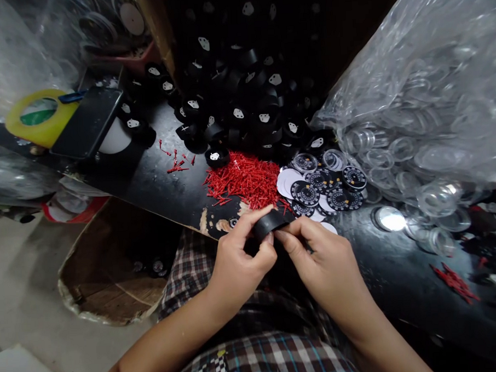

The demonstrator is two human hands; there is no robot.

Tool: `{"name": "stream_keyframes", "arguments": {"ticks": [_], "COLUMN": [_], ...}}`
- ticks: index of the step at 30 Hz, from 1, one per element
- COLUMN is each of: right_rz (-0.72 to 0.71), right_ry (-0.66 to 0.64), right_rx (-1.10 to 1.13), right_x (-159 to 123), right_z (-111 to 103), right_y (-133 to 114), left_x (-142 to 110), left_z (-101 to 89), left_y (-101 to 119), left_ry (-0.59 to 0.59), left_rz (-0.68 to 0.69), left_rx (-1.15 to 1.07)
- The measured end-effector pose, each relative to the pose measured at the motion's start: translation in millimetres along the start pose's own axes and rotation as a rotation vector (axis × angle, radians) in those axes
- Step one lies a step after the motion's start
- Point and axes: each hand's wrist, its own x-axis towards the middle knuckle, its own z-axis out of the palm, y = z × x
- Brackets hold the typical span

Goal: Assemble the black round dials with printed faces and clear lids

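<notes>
Just in front of the table edge, my left hand (243, 258) is closed around a small black round case (268, 223), thumb below and forefinger along its far side. The case is tilted, and its open face is turned out of sight. My right hand (323, 254) has thumb and forefinger pinched at the case's right edge; anything small between them is hidden. Past my fingers lies a heap of red pointers (247, 178). To its right are black printed dials (305, 193), overlapping white discs and some clear covers.
A large pile of black cases (237, 118) fills a box at the back. Clear covers (433, 200) spill from a plastic bag (444, 73) at right. On the left are yellow tape (35, 116) and a phone (88, 124). An open carton (108, 280) stands below the table's left side.
</notes>
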Motion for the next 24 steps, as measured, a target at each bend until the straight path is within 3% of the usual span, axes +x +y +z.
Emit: {"name": "stream_keyframes", "arguments": {"ticks": [4,8,11,16,20,24], "right_rz": [0.032,-0.119,-0.252,-0.322,-0.233,-0.078], "right_ry": [-0.034,0.001,0.006,0.03,0.092,-0.016], "right_rx": [0.013,-0.065,-0.226,-0.352,-0.331,-0.193], "right_x": [2.2,8.3,13.9,20.1,21.5,23.0], "right_z": [-4.2,-7.3,-4.5,3.1,5.0,-6.6], "right_y": [4.3,9.3,10.8,9.2,3.5,3.3], "left_x": [6.4,13.1,14.3,13.2,13.0,15.5], "left_z": [-1.8,-3.2,-6.3,-6.1,3.5,8.4], "left_y": [-1.7,-6.9,-8.3,-6.2,-8.2,-17.8], "left_ry": [-0.14,-0.247,-0.249,-0.198,-0.129,-0.157], "left_rz": [-0.147,-0.342,-0.353,-0.381,-0.545,-0.402], "left_rx": [-0.213,-0.513,-0.464,-0.353,-0.497,-0.42]}}
